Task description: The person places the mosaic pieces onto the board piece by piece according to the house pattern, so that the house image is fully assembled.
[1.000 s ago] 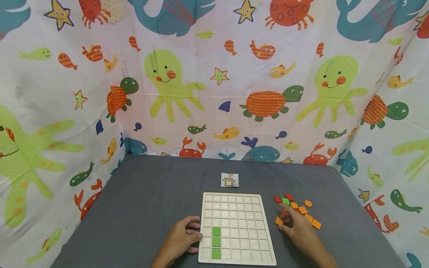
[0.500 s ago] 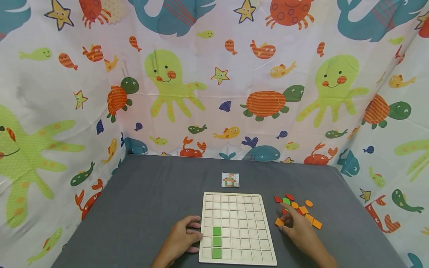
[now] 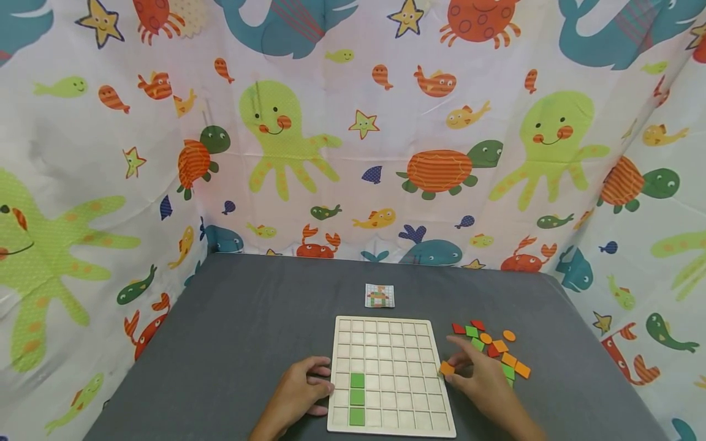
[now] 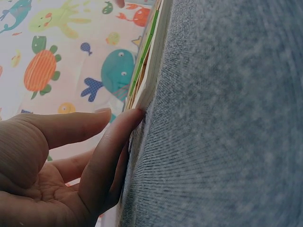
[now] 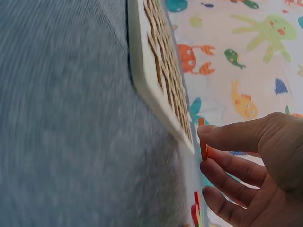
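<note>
A pale wooden grid board (image 3: 386, 352) lies on the grey cloth, with three green square tiles (image 3: 357, 398) in one column near its left side. My left hand (image 3: 298, 392) rests beside the board's left edge, a fingertip touching the rim in the left wrist view, its fingers (image 4: 106, 153) loosely bent. My right hand (image 3: 480, 373) pinches an orange square tile (image 3: 447, 368) between thumb and fingers, at the board's right edge. In the right wrist view, that orange tile (image 5: 203, 139) is held edge-on, off the cloth.
Right of the board lie loose tiles: red squares (image 3: 459, 329), green squares (image 3: 477, 344), orange squares (image 3: 522, 369) and orange round pieces (image 3: 509, 335). A small printed pattern card (image 3: 379, 296) lies behind the board. Sea-animal curtains (image 3: 353, 153) surround the grey table (image 3: 248, 318).
My right hand has lifted the orange square tile from the pile's left side and moved it left to the board's edge, uncovering more green tiles. My left hand stays in place.
</note>
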Action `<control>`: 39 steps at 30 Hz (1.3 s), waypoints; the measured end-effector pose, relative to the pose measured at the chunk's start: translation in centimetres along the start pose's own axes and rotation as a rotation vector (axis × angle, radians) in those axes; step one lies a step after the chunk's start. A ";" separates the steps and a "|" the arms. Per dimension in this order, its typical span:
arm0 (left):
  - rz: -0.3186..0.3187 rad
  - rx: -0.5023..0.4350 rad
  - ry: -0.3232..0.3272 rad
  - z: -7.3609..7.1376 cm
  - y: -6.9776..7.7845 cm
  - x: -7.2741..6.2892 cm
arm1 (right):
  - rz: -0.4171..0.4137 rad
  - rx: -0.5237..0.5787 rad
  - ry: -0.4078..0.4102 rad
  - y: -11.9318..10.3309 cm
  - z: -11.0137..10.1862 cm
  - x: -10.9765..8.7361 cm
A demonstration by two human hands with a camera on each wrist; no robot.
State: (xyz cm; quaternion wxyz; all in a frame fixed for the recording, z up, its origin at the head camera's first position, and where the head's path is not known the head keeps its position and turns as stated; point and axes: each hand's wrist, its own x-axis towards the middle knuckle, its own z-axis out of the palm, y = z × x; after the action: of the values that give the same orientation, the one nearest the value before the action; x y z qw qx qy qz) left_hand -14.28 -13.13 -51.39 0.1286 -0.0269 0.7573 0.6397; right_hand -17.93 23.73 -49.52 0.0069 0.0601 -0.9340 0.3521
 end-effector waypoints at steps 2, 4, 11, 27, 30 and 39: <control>-0.007 0.002 0.003 0.0 0.0 0.1 | -0.022 0.031 0.001 -0.4 0.1 -0.2; -0.012 0.004 0.007 0.0 -0.1 0.2 | -0.046 0.048 -0.007 -0.7 0.3 -0.3; -0.030 0.014 0.014 0.1 -0.2 0.3 | -0.133 0.086 -0.058 -1.4 1.4 -0.6; -0.012 0.007 0.013 0.2 0.0 0.2 | -0.425 0.142 -0.105 -2.7 3.5 -1.3; -0.017 0.013 0.016 0.2 0.1 0.2 | -0.356 0.161 -0.174 -3.3 3.8 -1.4; -0.006 0.016 0.016 0.2 0.0 0.1 | -0.334 0.202 -0.282 -4.4 4.9 -1.6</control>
State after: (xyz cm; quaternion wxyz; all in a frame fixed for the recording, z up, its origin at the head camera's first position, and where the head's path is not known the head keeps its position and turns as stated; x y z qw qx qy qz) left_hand -14.38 -12.90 -51.43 0.1246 -0.0331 0.7634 0.6329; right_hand -15.74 17.42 -50.43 -0.0716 0.2626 -0.8628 0.4260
